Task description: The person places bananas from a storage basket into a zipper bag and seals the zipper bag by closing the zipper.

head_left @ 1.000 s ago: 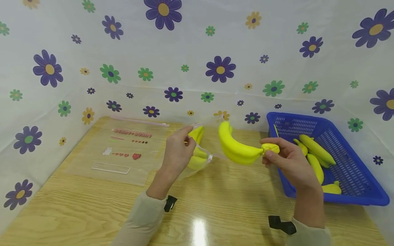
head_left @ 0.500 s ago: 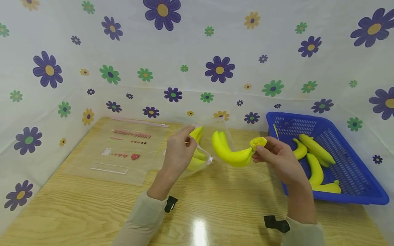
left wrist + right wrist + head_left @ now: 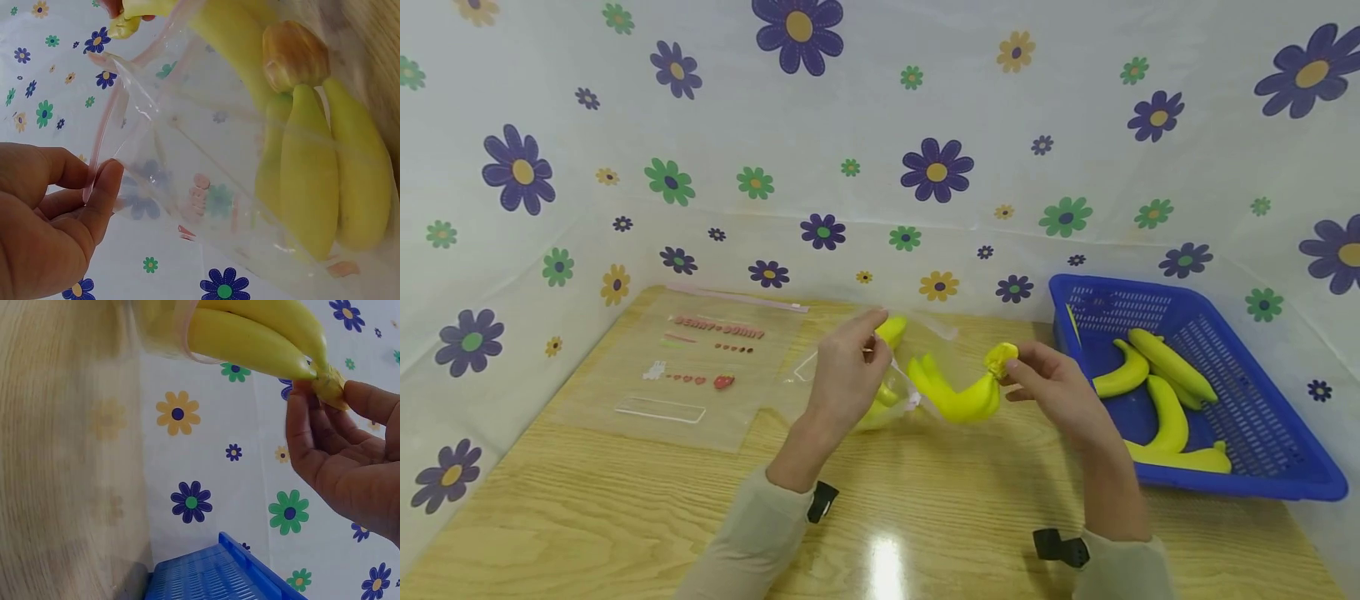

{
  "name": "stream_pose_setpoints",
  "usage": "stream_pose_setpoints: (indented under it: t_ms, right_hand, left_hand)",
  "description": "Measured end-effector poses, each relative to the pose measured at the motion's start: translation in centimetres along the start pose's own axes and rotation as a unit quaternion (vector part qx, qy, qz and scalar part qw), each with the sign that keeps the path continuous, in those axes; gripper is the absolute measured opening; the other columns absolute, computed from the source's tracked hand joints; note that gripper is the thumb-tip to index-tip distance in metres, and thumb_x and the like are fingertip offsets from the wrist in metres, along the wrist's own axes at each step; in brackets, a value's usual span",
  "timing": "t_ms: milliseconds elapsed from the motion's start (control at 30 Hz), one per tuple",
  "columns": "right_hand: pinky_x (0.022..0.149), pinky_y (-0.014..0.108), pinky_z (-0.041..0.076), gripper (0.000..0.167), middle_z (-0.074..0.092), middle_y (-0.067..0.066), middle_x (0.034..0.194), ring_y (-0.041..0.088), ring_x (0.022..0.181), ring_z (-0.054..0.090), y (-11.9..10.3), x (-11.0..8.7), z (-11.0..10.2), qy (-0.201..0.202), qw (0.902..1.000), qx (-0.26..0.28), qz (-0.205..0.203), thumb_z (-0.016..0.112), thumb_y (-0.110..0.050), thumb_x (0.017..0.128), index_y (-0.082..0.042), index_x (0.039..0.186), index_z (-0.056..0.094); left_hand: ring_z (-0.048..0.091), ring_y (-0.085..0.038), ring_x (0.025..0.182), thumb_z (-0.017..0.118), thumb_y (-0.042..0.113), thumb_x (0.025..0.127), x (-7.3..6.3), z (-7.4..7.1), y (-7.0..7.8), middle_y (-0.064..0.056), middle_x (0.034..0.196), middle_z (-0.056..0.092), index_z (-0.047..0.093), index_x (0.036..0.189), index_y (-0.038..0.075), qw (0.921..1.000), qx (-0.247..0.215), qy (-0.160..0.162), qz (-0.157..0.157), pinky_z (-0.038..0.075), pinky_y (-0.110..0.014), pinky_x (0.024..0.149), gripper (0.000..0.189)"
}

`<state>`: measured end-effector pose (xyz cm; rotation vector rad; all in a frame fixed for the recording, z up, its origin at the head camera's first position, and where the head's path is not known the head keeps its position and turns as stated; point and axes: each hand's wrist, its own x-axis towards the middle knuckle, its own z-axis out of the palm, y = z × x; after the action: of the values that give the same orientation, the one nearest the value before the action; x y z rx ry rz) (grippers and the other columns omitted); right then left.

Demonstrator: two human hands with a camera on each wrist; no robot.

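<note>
My left hand [image 3: 847,367] pinches the pink-edged rim of a clear zip bag [image 3: 169,144] between thumb and fingers, and the bag's mouth gapes toward the right. Inside it lies a bunch of bananas [image 3: 306,169] with a brown stem end, seen through the plastic in the left wrist view. My right hand [image 3: 1052,387] grips another bunch of bananas [image 3: 958,400] by its yellow stem. In the right wrist view this bunch's lower part passes behind the bag's rim [image 3: 187,331], so its tips are in the bag's mouth.
A blue plastic basket [image 3: 1285,400] with several loose bananas [image 3: 1168,412] stands at the right. Flat on the wooden table [image 3: 587,508] at the left lies another clear zip bag [image 3: 700,367] printed with pink letters and a strawberry. White flowered cloth [image 3: 880,108] walls the table.
My right hand has moved left and slightly down, bringing its bananas from beside the basket into the bag's mouth. My left hand keeps its pinch on the rim and shifts slightly right.
</note>
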<state>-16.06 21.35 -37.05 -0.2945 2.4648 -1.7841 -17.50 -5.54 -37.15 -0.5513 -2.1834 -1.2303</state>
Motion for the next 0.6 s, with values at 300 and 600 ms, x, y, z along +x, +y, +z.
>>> stream_pose_setpoints:
  t_ms: [300, 600]
  right_hand:
    - [0.100, 0.061, 0.045, 0.045, 0.033, 0.026, 0.135, 0.046, 0.130, 0.044, 1.5, 0.8, 1.1, -0.094, 0.9908, 0.086, 0.044, 0.030, -0.045, 0.108, -0.011, 0.136, 0.024]
    - [0.088, 0.052, 0.055, 0.035, 0.057, 0.025, 0.124, 0.029, 0.107, 0.066, 2.9, 1.4, 1.3, -0.108, 0.9711, 0.206, 0.052, 0.023, -0.046, 0.108, -0.018, 0.130, 0.027]
  left_hand:
    - [0.062, -0.021, 0.069, 0.057, -0.011, 0.088, -0.2, 0.3, 0.1, -0.024, 0.125, 0.065, 0.064, 0.122, -0.011, 0.9999, -0.014, -0.009, -0.003, 0.058, -0.029, 0.064, 0.034]
    - [0.064, -0.022, 0.075, 0.057, -0.010, 0.090, -0.3, 0.5, 0.1, -0.023, 0.128, 0.063, 0.063, 0.124, -0.009, 0.9998, -0.006, -0.019, -0.008, 0.059, -0.029, 0.068, 0.035]
